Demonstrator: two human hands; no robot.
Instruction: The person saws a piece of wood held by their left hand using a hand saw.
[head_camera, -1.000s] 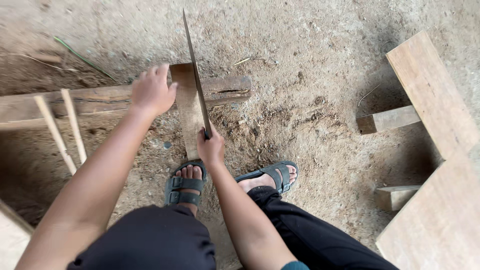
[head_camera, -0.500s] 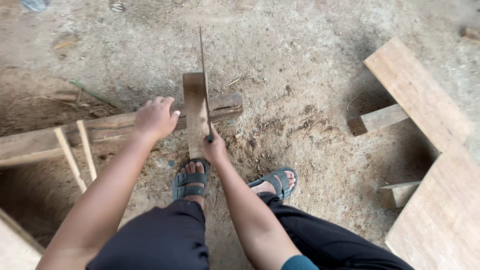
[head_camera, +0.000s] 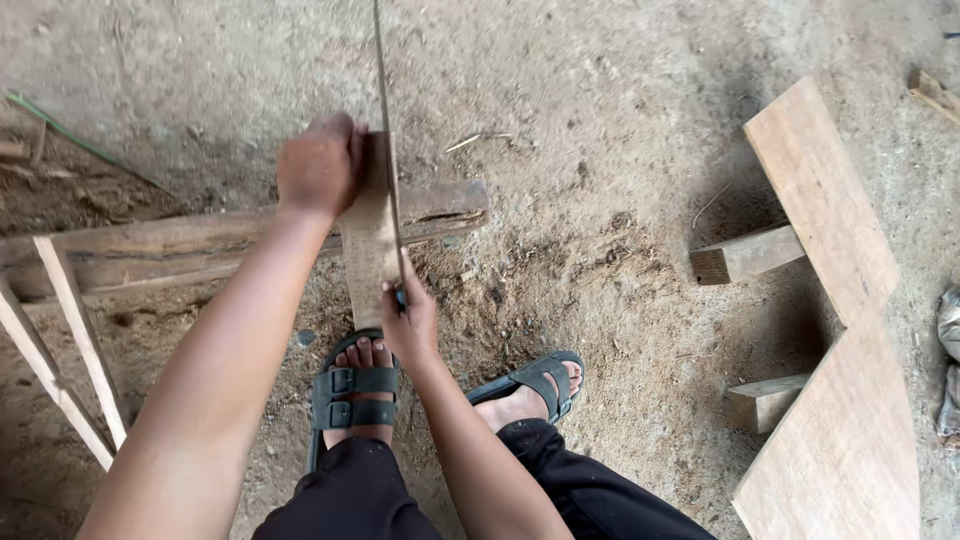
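Wooden board (head_camera: 368, 240), propped on the log (head_camera: 200, 245) above the sandalled left foot (head_camera: 360, 395), is gripped at its top by the left hand (head_camera: 318, 165) while the right hand (head_camera: 410, 325) clasps the long blade (head_camera: 388, 150); slippage risks cutting those fingers.

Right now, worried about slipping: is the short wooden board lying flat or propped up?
Propped: short wooden board leans across the log, left hand gripping its top.
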